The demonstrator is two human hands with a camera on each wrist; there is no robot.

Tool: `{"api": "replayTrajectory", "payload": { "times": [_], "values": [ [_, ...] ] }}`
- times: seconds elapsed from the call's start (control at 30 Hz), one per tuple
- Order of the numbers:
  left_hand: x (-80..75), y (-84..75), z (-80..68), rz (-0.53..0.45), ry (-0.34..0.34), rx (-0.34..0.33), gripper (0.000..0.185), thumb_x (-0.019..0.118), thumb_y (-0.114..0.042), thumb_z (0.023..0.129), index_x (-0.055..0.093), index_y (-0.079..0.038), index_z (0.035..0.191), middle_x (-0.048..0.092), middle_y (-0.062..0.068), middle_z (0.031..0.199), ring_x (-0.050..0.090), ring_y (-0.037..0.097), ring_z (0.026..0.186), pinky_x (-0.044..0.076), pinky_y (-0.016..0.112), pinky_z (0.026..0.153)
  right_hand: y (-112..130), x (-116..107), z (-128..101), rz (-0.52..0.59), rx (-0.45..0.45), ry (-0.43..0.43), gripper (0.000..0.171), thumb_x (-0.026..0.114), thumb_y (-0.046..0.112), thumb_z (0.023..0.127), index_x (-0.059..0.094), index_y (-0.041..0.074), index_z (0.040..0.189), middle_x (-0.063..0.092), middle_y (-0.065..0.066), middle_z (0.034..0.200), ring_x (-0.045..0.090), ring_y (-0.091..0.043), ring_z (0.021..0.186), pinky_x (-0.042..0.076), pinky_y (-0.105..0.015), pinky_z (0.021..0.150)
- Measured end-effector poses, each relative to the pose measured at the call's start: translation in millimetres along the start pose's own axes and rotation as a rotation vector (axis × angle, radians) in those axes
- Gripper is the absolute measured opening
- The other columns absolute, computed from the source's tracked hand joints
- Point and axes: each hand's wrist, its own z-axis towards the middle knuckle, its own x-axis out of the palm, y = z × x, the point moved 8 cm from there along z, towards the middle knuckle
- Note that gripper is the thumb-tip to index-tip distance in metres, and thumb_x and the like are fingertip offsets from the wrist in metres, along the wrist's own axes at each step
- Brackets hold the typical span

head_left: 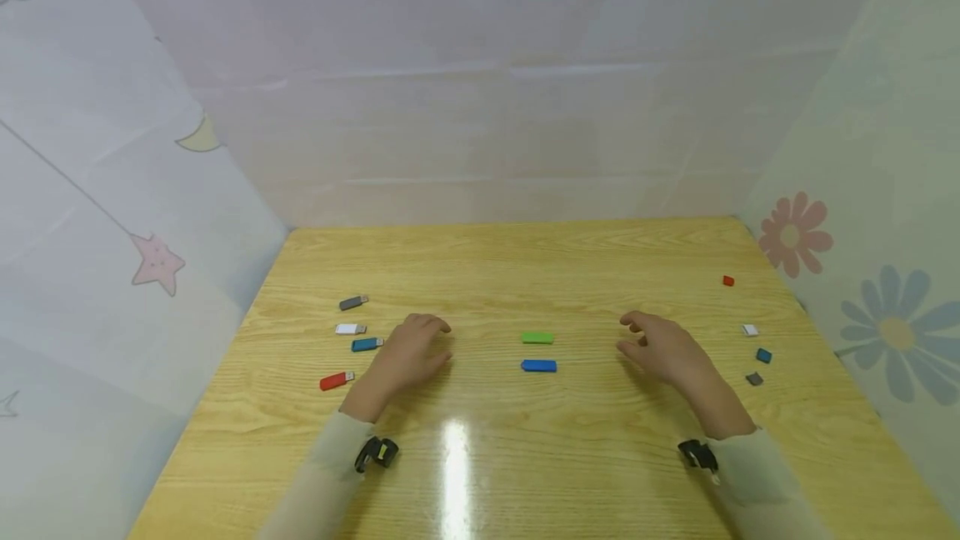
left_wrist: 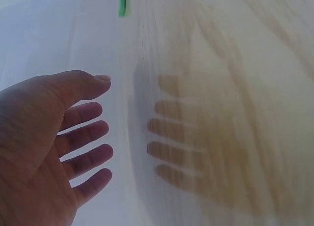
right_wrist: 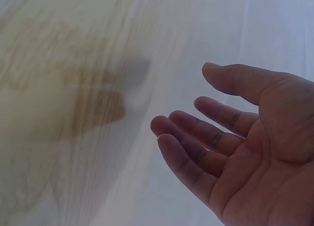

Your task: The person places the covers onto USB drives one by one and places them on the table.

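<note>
Both hands hold nothing in the head view. My left hand [head_left: 408, 354] is over the left half of the table, fingers relaxed and apart, close to a teal USB stick [head_left: 365, 344]. Across from it, my right hand [head_left: 663, 348] has loosely bent, parted fingers. Between the hands lie a green USB stick cap-like bar [head_left: 537, 338] and, just nearer, a blue USB stick [head_left: 539, 366]. In the left wrist view the thumb and fingers [left_wrist: 86, 137] are spread over the wood; the right wrist view shows an empty palm [right_wrist: 265, 172].
Left of the left hand lie a grey USB stick [head_left: 352, 302], a white one [head_left: 348, 329] and a red one [head_left: 335, 381]. Along the right side are small caps: red [head_left: 728, 281], white [head_left: 750, 330], teal [head_left: 763, 355] and grey [head_left: 754, 378]. Cloth walls border the wooden table [head_left: 585, 473].
</note>
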Motion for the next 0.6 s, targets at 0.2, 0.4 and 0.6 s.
{"api": "replayTrajectory", "payload": {
  "times": [0.2, 0.4, 0.6],
  "values": [
    [-11.5, 10.7, -9.7, 0.001, -0.007, -0.040, 0.037, 0.075, -0.027, 0.094, 0.066, -0.009, 0.124, 0.064, 0.007, 0.132, 0.053, 0.030, 0.126, 0.046, 0.049, 0.104, -8.7, -5.8, -4.4, -0.011, 0.015, -0.005, 0.047, 0.064, 0.023, 0.100, 0.054, -0.004, 0.137, 0.060, -0.030, 0.131, 0.063, -0.046, 0.112, 0.056, -0.055, 0.082],
    [-18.1, 19.6, -14.9, 0.007, -0.018, -0.048, 0.037, 0.076, -0.026, 0.093, 0.066, -0.007, 0.124, 0.065, 0.009, 0.130, 0.054, 0.031, 0.125, 0.047, 0.048, 0.103, -18.4, -12.3, -9.5, -0.018, 0.022, -0.007, 0.048, 0.064, 0.024, 0.100, 0.053, -0.005, 0.137, 0.059, -0.032, 0.132, 0.063, -0.047, 0.110, 0.057, -0.053, 0.078],
    [-22.8, 31.8, -21.7, 0.027, -0.022, -0.077, 0.038, 0.076, -0.025, 0.092, 0.066, -0.007, 0.124, 0.064, 0.010, 0.130, 0.054, 0.031, 0.124, 0.047, 0.047, 0.105, -30.6, -18.4, -12.7, -0.030, 0.029, -0.018, 0.050, 0.063, 0.025, 0.100, 0.052, -0.007, 0.138, 0.059, -0.034, 0.130, 0.062, -0.049, 0.110, 0.057, -0.054, 0.078]
  ]
}}
